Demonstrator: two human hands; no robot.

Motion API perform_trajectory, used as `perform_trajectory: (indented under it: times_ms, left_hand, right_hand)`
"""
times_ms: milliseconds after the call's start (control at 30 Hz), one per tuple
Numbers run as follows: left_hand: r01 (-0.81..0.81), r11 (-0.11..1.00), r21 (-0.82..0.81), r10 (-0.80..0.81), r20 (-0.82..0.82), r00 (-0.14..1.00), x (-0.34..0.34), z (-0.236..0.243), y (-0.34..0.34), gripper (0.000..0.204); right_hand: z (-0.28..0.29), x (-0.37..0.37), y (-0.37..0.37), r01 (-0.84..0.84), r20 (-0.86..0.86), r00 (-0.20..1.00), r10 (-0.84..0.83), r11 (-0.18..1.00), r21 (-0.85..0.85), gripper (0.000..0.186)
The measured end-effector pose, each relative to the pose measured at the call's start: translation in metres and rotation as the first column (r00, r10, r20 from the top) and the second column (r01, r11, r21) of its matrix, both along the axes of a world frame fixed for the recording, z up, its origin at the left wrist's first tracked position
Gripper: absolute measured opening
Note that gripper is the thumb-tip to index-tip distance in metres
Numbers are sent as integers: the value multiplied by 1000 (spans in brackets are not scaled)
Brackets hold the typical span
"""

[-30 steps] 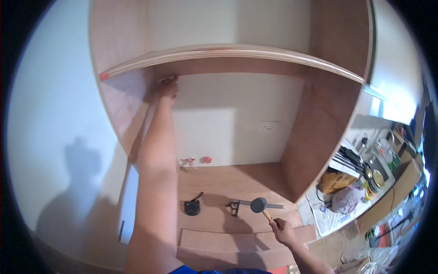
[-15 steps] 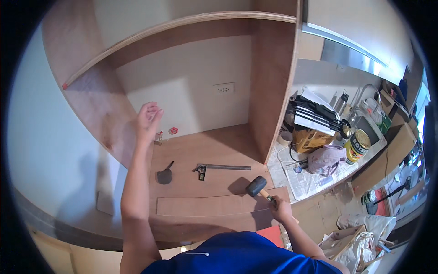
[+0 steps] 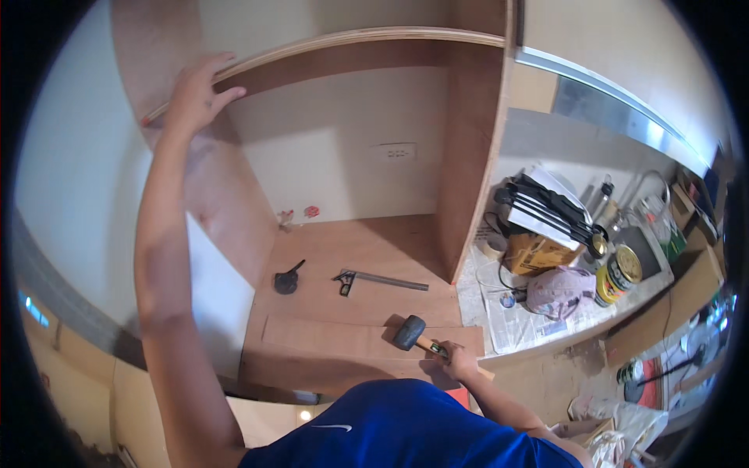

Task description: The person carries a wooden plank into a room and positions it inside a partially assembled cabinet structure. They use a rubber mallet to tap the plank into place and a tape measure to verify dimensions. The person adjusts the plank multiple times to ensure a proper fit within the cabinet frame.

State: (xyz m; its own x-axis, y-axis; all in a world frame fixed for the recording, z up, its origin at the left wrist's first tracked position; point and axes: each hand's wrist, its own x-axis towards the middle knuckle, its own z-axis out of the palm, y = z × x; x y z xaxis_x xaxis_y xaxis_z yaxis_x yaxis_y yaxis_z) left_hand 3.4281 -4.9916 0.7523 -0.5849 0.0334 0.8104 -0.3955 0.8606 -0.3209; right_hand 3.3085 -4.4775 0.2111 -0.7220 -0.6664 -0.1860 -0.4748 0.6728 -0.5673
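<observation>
My left hand (image 3: 197, 95) is raised to the front edge of the plywood shelf (image 3: 343, 39), near its left end, with fingers over the top and thumb below. In my right hand (image 3: 459, 362) is a rubber mallet (image 3: 409, 333), held by its wooden handle, its black head low over the front of the cabinet base. A loose plywood strip (image 3: 312, 334) lies along that front part of the base (image 3: 328, 234). Behind it rest a combination square (image 3: 386, 279) and a small dark tool with a thin handle (image 3: 287, 281), whose kind I cannot make out.
A wall outlet (image 3: 399, 151) and a red valve knob (image 3: 312, 211) sit at the cabinet's back. On the right counter are a cardboard box (image 3: 538, 253), a purple cloth item (image 3: 558, 294), a yellow-and-black can (image 3: 619, 274) and a sink (image 3: 651, 248). Plastic bags (image 3: 616, 413) lie lower right.
My left hand has risen from inside the cabinet, up and left, onto the shelf edge. The mallet in my right hand has shifted slightly left and down. The view has turned a little.
</observation>
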Motion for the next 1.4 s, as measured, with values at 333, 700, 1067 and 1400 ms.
perform_trajectory:
  times_ms: [333,700,1067,1400]
  left_hand:
    - [-37,999,9,37,-406,913,-54,-45,-14,45]
    - [-26,999,-41,7,-397,918,-44,-44,-4,47]
    - [2,995,99,43,-448,893,-24,-50,2,80]
    - [-154,975,-159,109,-259,960,76,-14,-106,72]
  right_hand:
    - [-16,-15,5,-78,6,997,78,995,-56,44]
    - [-11,-20,-3,-93,7,996,93,995,-39,45]
    - [-15,-18,-3,-30,38,999,38,984,-178,39]
    - [-22,-39,10,174,96,983,-157,963,-206,40]
